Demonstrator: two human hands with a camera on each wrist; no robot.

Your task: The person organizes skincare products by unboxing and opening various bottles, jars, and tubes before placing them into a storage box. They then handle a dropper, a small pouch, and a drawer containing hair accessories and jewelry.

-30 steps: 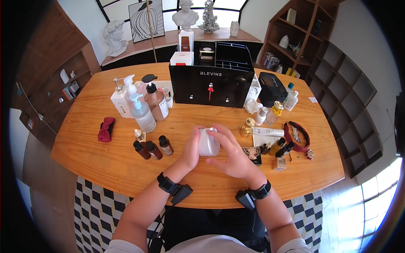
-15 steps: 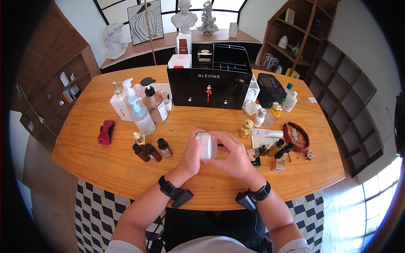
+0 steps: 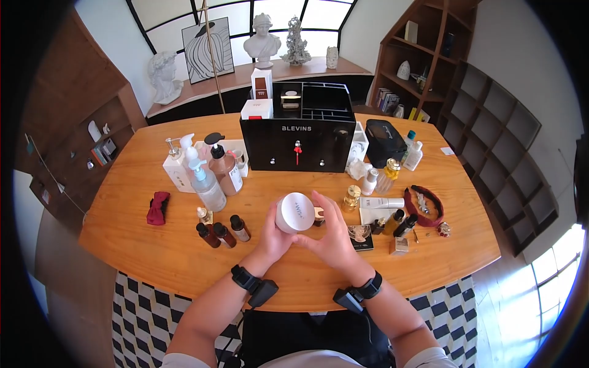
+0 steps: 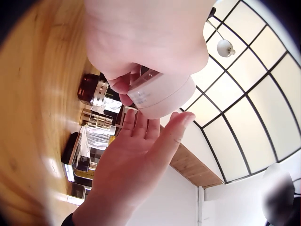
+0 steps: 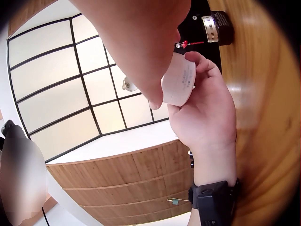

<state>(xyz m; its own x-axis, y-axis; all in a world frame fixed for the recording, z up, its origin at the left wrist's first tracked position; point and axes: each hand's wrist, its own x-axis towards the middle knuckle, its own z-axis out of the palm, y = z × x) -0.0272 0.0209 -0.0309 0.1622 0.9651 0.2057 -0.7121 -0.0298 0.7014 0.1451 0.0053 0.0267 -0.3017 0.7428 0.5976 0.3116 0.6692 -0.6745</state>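
Observation:
A round white jar [image 3: 294, 213] with dark lettering on its lid is gripped by my left hand [image 3: 271, 236] over the middle of the table. The lid faces up toward me in the head view, and small print shows on the jar's side in both wrist views. My right hand [image 3: 334, 238] is close beside it, fingers extended and apart from the jar, thumb near its lower edge. In the left wrist view the right palm [image 4: 127, 162] is turned toward the jar. Behind the hands stands a dark jar with a gold band [image 5: 217, 28], partly hidden in the head view.
Several small dark bottles [image 3: 224, 235] and pump bottles [image 3: 208, 184] stand at left, near a red bow [image 3: 158, 208]. A black organizer [image 3: 297, 147] stands at the back. At right are a tube [image 3: 381, 203], a red headband [image 3: 437, 208] and a black compact [image 3: 362, 238].
The jar has been turned so that its lettered lid now faces up. My right fingers have come away from it, while the left hand keeps hold. The head view has tilted upward.

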